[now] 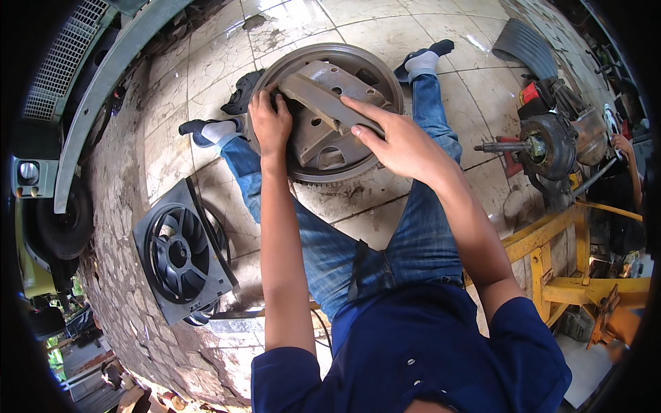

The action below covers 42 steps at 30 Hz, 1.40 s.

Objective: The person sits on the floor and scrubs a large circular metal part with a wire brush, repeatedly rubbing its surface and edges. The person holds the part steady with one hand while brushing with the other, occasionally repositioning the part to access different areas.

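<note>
Head view: a curved metal shoe (315, 98) lies across the middle of the round wheel (323, 52).
Long axis: slants from the wheel's far-left part toward its right edge.
Right hand (406, 143): clamped on the shoe's right end, above the wheel's right side.
Left hand (271, 125): fingers curled beside the far-left end, at the wheel's left edge; cannot tell whether it grips.

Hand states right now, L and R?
Left hand: fingers curled at one end of the curved metal piece; firm grip can't be told.
Right hand: closed, holding the other end.
</note>
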Tool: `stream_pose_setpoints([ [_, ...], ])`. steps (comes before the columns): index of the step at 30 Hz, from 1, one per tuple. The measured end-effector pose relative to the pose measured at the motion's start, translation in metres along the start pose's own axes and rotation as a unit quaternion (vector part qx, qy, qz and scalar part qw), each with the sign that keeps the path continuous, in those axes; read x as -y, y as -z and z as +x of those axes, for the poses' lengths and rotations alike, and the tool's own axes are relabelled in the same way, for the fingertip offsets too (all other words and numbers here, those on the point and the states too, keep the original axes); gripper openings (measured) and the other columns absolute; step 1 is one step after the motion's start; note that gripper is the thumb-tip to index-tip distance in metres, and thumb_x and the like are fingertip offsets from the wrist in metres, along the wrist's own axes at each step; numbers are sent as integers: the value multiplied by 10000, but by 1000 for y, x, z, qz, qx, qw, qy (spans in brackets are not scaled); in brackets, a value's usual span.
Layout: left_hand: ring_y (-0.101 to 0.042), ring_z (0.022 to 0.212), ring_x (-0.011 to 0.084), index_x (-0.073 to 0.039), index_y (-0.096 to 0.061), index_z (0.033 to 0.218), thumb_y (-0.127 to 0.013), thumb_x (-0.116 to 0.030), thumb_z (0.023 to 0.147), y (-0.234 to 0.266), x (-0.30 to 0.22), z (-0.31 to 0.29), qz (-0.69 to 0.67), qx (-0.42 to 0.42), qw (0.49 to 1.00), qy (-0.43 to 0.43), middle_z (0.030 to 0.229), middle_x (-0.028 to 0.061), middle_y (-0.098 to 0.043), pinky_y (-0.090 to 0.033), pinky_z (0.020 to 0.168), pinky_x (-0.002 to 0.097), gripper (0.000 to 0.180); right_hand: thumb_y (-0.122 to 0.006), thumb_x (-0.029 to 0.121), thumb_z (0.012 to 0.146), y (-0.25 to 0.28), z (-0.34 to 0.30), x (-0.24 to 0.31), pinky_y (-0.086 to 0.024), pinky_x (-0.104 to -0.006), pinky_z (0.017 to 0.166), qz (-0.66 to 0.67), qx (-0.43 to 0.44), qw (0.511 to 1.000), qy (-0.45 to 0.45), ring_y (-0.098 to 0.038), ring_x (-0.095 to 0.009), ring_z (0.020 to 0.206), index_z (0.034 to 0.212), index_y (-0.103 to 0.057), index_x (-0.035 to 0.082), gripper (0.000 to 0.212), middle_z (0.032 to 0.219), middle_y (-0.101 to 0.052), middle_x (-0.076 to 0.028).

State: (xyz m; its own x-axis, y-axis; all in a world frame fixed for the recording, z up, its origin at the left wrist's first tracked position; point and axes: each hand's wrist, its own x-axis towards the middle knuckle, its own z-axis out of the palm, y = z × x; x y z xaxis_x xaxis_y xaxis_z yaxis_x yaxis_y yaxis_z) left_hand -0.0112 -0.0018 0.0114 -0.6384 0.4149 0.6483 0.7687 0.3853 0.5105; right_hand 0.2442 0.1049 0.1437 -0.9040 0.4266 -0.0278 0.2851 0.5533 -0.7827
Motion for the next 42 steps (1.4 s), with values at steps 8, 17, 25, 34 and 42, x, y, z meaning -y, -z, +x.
stream_pose_setpoints([
  [8, -596, 1125, 381, -82, -656, 1201, -604, -97, 927, 2, -1, 1, -9, 9, 1000, 4, 1206, 158, -657, -453, 999, 440, 279, -554, 229, 1053, 12, -4, -3, -391, -242, 530, 180, 80, 976, -94, -428, -63, 634, 1552, -420, 220, 517, 750, -447, 33],
  [17, -587, 1139, 377, -81, -652, 1206, -603, -111, 932, 1, -5, 1, -11, 11, 1000, 10, 1209, 157, -655, -448, 1005, 440, 280, -549, 268, 1059, 6, 3, -2, -358, -256, 502, 270, 77, 953, -117, -393, -77, 557, 1551, -413, 197, 516, 701, -455, 11],
  [25, -581, 1108, 389, -66, -654, 1187, -609, -103, 922, 2, -3, 1, -12, 10, 1000, 9, 1187, 165, -646, -453, 981, 453, 271, -557, 312, 1039, 0, -7, 5, -496, -385, 678, 76, 21, 996, -53, -587, -215, 637, 1513, -466, 221, 491, 809, -676, -173],
  [34, -603, 1108, 371, -65, -658, 1204, -611, -91, 925, -1, 0, 0, -18, -6, 1000, -13, 1188, 152, -659, -456, 971, 435, 284, -551, 309, 1027, -14, -8, 8, -511, -499, 701, -40, -51, 998, -2, -670, -435, 694, 1494, -477, 234, 479, 702, -655, -250],
  [42, -573, 1062, 394, -54, -663, 1158, -621, -86, 904, -1, -4, 1, -26, -13, 999, -19, 1120, 177, -642, -457, 952, 465, 259, -551, 303, 1024, -3, -21, 12, -511, -506, 709, -29, -43, 999, -10, -663, -453, 728, 1480, -492, 242, 464, 707, -645, -266],
])
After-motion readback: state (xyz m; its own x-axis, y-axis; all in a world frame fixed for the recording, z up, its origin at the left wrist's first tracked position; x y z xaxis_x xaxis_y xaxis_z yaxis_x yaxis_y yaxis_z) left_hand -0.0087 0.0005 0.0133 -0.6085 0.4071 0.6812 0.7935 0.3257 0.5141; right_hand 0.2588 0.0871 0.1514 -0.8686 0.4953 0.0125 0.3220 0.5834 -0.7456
